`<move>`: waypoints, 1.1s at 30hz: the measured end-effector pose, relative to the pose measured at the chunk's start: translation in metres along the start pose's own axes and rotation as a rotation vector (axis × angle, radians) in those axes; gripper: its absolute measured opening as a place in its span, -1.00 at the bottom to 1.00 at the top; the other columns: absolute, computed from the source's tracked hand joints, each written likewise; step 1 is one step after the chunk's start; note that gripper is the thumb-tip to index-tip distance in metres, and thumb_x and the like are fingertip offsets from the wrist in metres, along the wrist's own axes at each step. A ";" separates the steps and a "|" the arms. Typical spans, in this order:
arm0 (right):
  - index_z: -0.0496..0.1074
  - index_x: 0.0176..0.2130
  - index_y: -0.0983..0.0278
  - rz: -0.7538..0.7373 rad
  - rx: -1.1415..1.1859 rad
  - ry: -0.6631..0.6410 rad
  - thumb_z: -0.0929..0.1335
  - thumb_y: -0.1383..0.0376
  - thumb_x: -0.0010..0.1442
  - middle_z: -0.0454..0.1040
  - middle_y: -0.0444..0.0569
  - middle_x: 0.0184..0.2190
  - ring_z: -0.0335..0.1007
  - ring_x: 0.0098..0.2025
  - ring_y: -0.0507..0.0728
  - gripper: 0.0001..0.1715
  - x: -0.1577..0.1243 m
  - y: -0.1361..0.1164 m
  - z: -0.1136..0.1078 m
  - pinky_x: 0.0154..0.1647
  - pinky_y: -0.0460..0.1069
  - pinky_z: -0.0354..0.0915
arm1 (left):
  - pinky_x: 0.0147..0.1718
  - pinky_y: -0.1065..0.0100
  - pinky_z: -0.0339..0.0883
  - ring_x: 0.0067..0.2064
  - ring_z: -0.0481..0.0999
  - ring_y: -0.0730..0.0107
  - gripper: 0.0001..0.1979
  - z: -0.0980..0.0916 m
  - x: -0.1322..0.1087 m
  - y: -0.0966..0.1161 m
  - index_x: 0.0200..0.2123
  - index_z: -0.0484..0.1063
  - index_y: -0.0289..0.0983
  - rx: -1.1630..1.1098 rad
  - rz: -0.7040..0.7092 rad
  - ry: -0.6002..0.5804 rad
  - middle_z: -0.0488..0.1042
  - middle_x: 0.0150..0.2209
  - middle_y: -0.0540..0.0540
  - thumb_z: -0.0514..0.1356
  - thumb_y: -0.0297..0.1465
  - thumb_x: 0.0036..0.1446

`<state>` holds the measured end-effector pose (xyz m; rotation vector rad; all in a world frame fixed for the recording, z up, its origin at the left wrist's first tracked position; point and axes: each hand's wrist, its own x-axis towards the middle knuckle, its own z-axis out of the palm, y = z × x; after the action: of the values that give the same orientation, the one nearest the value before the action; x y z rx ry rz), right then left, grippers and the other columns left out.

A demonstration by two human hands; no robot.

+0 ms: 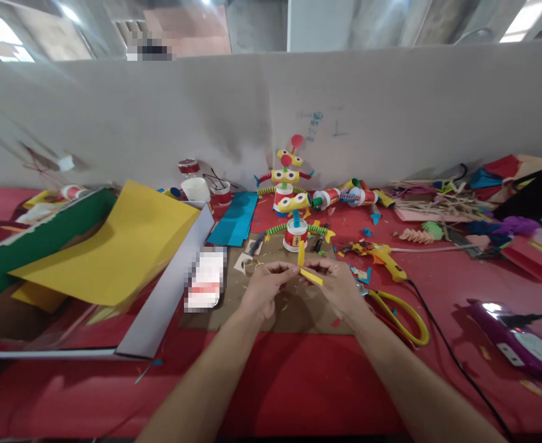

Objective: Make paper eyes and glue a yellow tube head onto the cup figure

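Note:
My left hand [269, 288] and my right hand [334, 284] meet above a brown cardboard mat [293, 317], fingers pinched around narrow yellow paper strips [312, 277]. One strip part stands upright and another slants to the right; whether they are one folded piece or two, I cannot tell. Just beyond my fingers stands a paper-cup figure [295, 235] with a yellow eye tube, a blue spring neck and green accordion arms. Similar figures [283, 195] stand behind it. Right of my right hand lie yellow-handled scissors [402, 317] and a yellow glue gun [387, 258].
At left, a box [148, 329] holds large yellow paper [114, 246]. Blue paper sheets [234, 218] and white cups [195, 189] are behind the mat. A purple power strip [515, 338], a black cord [446, 354] and paper scraps with sticks [441, 200] lie right.

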<state>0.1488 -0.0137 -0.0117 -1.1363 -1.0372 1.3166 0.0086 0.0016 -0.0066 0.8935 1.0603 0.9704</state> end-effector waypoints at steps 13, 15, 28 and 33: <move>0.54 -0.44 0.24 0.006 0.272 0.038 0.49 0.26 -0.16 0.52 -0.12 -0.48 0.37 -0.43 0.02 -0.83 -0.003 0.003 0.009 -0.31 -0.04 0.28 | -0.39 0.48 0.23 -0.46 0.37 0.56 -0.84 0.021 -0.007 -0.008 -0.52 0.47 -0.31 -0.254 0.149 0.091 0.44 -0.53 0.02 0.34 -0.35 -0.16; 0.52 -0.49 0.26 0.027 0.266 0.057 0.48 0.24 -0.14 0.51 -0.12 -0.51 0.34 -0.47 0.01 -0.85 -0.003 0.003 0.008 -0.35 -0.05 0.27 | -0.37 0.47 0.23 -0.45 0.38 0.54 -0.85 0.021 -0.008 -0.008 -0.51 0.46 -0.31 -0.256 0.139 0.053 0.45 -0.52 0.02 0.33 -0.34 -0.14; 0.49 -0.50 0.30 0.023 0.147 0.043 0.46 0.26 -0.12 0.45 -0.13 -0.57 0.30 -0.50 -0.01 -0.86 0.001 0.003 0.001 -0.43 -0.08 0.20 | -0.37 0.44 0.20 -0.43 0.37 0.51 -0.88 0.011 -0.008 -0.001 -0.49 0.49 -0.30 0.028 0.205 0.034 0.46 -0.49 0.00 0.28 -0.35 -0.07; 0.48 -0.49 0.28 -0.032 0.085 0.033 0.44 0.26 -0.10 0.44 -0.12 -0.54 0.30 -0.47 0.01 -0.87 0.000 0.002 0.001 -0.39 -0.07 0.22 | -0.34 0.41 0.21 -0.38 0.40 0.44 -0.85 0.012 -0.010 -0.001 -0.49 0.49 -0.31 0.102 0.247 0.059 0.49 -0.46 -0.05 0.27 -0.32 -0.07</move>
<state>0.1476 -0.0135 -0.0134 -1.0703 -0.9628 1.3003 0.0181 -0.0097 -0.0018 1.1043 1.0734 1.1618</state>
